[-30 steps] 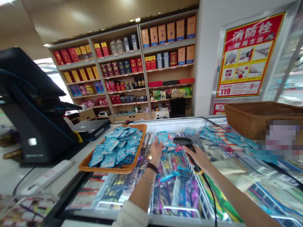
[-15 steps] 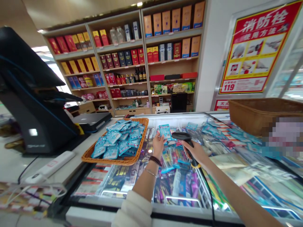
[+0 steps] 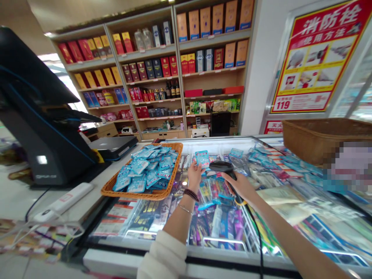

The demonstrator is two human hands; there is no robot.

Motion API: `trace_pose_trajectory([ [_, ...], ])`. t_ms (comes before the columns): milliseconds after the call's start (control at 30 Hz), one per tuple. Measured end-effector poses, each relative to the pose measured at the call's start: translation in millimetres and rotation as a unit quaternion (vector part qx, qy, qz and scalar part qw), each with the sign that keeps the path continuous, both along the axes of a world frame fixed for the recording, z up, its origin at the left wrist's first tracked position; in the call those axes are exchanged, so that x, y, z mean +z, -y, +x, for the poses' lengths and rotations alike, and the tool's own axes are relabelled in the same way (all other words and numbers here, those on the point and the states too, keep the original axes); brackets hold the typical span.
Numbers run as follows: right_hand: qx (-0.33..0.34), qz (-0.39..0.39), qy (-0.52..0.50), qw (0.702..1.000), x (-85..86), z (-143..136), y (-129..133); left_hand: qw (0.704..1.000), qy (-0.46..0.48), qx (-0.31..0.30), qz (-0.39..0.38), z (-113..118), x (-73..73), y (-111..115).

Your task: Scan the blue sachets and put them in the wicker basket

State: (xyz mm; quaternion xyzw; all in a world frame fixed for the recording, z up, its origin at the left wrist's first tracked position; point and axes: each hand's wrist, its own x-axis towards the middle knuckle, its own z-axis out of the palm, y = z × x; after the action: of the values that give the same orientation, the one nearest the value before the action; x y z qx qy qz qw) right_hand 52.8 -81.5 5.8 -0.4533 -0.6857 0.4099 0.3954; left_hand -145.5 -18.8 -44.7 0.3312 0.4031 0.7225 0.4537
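Between the fingers of my left hand (image 3: 194, 174) is a small blue packet (image 3: 202, 158), held upright above the glass-topped freezer (image 3: 186, 246). My right hand (image 3: 241, 186) is wrapped round the handle of a black barcode scanner (image 3: 222, 167). The scanner's head points left at the packet, close to it but apart. From the handle a black cable (image 3: 257, 228) hangs toward me. Left of my left hand, an orange wicker basket (image 3: 171, 190) holds a heap of similar blue packets (image 3: 152, 166).
A black checkout terminal (image 3: 49, 155) and a flat dark scale (image 3: 114, 147) stand on the left counter, with a white power strip (image 3: 64, 201). Loose blue packets (image 3: 290, 161) lie on the glass at right, near a brown basket (image 3: 328, 135). Shelves of boxes (image 3: 151, 69) rise behind.
Both hands keep their grip. The scanner has shifted very slightly left toward the blue packet, and the view has moved a little. The basket stays in place.
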Motion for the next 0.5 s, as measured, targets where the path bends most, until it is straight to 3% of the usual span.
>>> trace_pose_trajectory([
  [233,-0.002,-0.016,-0.027,1.000,-2.8,0.3,-1.1,1.000,0.004,0.012,-0.012,4.2,8.2,5.4],
  [500,-0.032,-0.081,-0.146,0.985,-1.8,-10.6,-18.8,1.000,-0.009,0.013,0.006,-0.4,20.4,7.0],
])
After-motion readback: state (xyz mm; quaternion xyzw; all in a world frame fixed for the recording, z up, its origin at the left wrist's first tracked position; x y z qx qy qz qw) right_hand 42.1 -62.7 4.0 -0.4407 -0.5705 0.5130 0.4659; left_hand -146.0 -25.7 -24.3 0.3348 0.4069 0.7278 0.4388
